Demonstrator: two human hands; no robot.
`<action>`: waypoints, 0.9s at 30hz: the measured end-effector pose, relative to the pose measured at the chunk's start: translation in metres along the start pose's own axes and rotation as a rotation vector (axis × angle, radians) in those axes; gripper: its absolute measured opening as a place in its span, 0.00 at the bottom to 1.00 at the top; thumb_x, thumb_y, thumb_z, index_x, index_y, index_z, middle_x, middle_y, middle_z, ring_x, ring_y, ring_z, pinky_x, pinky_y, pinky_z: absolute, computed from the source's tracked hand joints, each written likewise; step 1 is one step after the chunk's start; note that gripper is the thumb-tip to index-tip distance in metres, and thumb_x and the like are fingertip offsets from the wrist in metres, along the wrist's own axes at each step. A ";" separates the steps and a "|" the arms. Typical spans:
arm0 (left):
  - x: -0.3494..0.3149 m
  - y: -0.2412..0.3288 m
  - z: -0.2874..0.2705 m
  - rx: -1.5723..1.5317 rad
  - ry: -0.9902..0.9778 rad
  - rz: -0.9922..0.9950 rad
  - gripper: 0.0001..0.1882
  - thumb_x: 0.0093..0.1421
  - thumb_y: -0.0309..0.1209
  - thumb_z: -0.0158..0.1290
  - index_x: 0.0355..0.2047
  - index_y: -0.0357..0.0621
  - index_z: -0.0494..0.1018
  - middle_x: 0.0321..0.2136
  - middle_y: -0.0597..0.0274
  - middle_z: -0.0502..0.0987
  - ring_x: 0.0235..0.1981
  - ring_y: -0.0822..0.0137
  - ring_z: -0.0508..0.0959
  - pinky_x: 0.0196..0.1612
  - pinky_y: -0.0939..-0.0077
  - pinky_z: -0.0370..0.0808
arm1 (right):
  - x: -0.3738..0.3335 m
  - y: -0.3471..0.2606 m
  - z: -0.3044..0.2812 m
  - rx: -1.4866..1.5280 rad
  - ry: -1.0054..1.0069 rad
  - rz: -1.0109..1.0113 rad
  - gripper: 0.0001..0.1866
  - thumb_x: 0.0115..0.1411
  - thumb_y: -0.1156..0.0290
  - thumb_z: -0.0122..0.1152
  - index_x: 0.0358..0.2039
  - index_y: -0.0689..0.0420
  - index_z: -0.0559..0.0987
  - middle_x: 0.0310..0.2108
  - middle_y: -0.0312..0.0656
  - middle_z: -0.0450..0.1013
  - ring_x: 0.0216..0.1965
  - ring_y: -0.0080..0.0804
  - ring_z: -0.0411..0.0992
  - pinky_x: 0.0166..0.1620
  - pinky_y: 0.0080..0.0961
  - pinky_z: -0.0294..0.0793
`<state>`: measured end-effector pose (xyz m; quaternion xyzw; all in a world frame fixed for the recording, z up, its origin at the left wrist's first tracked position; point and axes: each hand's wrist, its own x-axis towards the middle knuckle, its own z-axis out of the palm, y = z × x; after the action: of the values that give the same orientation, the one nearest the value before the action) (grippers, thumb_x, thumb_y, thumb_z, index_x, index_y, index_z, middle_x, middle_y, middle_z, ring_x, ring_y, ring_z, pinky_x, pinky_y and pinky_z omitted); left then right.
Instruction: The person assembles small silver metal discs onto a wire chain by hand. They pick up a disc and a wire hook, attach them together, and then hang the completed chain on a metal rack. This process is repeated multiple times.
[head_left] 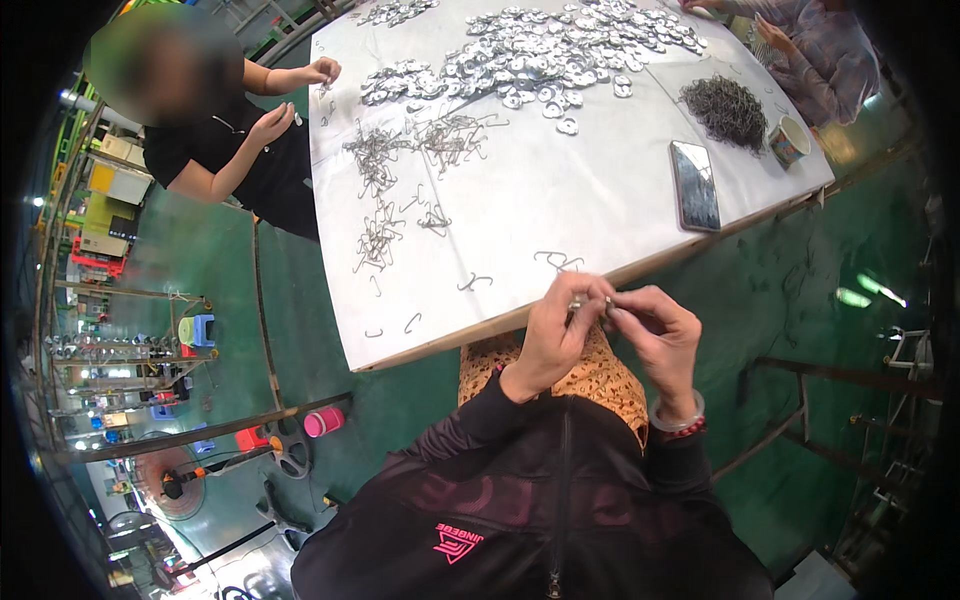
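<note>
Left hand and right hand meet at the table's near edge, fingertips pinched together on a small metal piece, too small to identify. At 12 o'clock lies a wire hook. At 1 o'clock, a phone. Farther, a heap of metal discs covers the white table.

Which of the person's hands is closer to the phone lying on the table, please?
The right hand: it is just below the phone. The left hand is farther off, down and leftward.
</note>
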<state>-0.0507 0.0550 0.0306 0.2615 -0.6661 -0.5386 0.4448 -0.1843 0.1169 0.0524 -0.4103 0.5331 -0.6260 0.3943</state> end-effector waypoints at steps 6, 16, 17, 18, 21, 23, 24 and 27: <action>-0.001 -0.018 -0.011 0.030 -0.068 0.073 0.04 0.62 0.27 0.47 0.37 0.42 0.67 0.31 0.62 0.74 0.36 0.64 0.75 0.57 0.54 0.61 | 0.098 -0.004 -0.027 -0.263 -0.166 -0.012 0.09 0.58 0.75 0.57 0.37 0.65 0.79 0.29 0.42 0.76 0.27 0.23 0.73 0.31 0.17 0.73; -0.013 -0.026 -0.009 -0.106 -0.114 -0.114 0.04 0.61 0.24 0.49 0.37 0.37 0.68 0.33 0.61 0.72 0.36 0.71 0.72 0.41 0.79 0.70 | 0.295 0.158 0.023 -1.296 -0.237 -0.482 0.17 0.51 0.80 0.55 0.44 0.64 0.74 0.37 0.51 0.71 0.38 0.49 0.68 0.39 0.39 0.72; -0.014 -0.026 -0.013 -0.080 -0.126 -0.154 0.04 0.61 0.24 0.49 0.36 0.37 0.68 0.33 0.61 0.72 0.37 0.69 0.73 0.42 0.77 0.69 | 0.300 0.159 0.025 -1.302 -0.238 -0.471 0.17 0.51 0.80 0.54 0.44 0.64 0.74 0.37 0.52 0.72 0.38 0.50 0.69 0.40 0.38 0.73; -0.017 -0.025 -0.014 -0.072 -0.131 -0.192 0.03 0.61 0.24 0.49 0.35 0.37 0.68 0.33 0.60 0.73 0.37 0.68 0.73 0.44 0.75 0.69 | 0.300 0.152 0.023 -1.324 -0.251 -0.459 0.18 0.50 0.81 0.54 0.44 0.64 0.74 0.37 0.54 0.72 0.38 0.50 0.70 0.41 0.38 0.73; -0.018 -0.021 -0.018 -0.017 -0.129 -0.222 0.02 0.60 0.23 0.49 0.34 0.38 0.69 0.32 0.60 0.73 0.37 0.67 0.73 0.44 0.74 0.69 | 0.280 0.135 0.014 -0.912 -0.094 -0.399 0.19 0.51 0.83 0.53 0.46 0.67 0.73 0.36 0.54 0.74 0.36 0.43 0.74 0.40 0.30 0.76; -0.020 -0.018 -0.017 0.028 -0.096 -0.240 0.02 0.59 0.22 0.48 0.33 0.38 0.69 0.30 0.60 0.73 0.35 0.68 0.73 0.42 0.76 0.70 | 0.228 0.097 0.004 -0.408 -0.172 -0.108 0.19 0.54 0.83 0.54 0.48 0.67 0.72 0.34 0.50 0.75 0.34 0.37 0.75 0.39 0.27 0.77; -0.017 -0.021 -0.015 0.051 -0.111 -0.184 0.02 0.60 0.22 0.48 0.32 0.38 0.70 0.30 0.61 0.73 0.33 0.69 0.73 0.39 0.77 0.70 | 0.197 0.078 -0.009 -0.169 -0.168 0.066 0.19 0.55 0.84 0.54 0.49 0.67 0.71 0.34 0.48 0.76 0.33 0.35 0.76 0.38 0.25 0.77; -0.010 -0.019 -0.008 0.026 -0.073 -0.184 0.02 0.58 0.23 0.50 0.31 0.37 0.70 0.27 0.56 0.73 0.27 0.65 0.75 0.32 0.75 0.72 | 0.104 0.052 -0.026 0.025 -0.093 0.132 0.18 0.56 0.83 0.55 0.49 0.68 0.71 0.35 0.45 0.75 0.36 0.25 0.74 0.39 0.22 0.78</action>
<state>-0.0418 0.0542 0.0093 0.3075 -0.6621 -0.5777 0.3653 -0.2427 0.0226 0.0077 -0.3980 0.5325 -0.5854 0.4641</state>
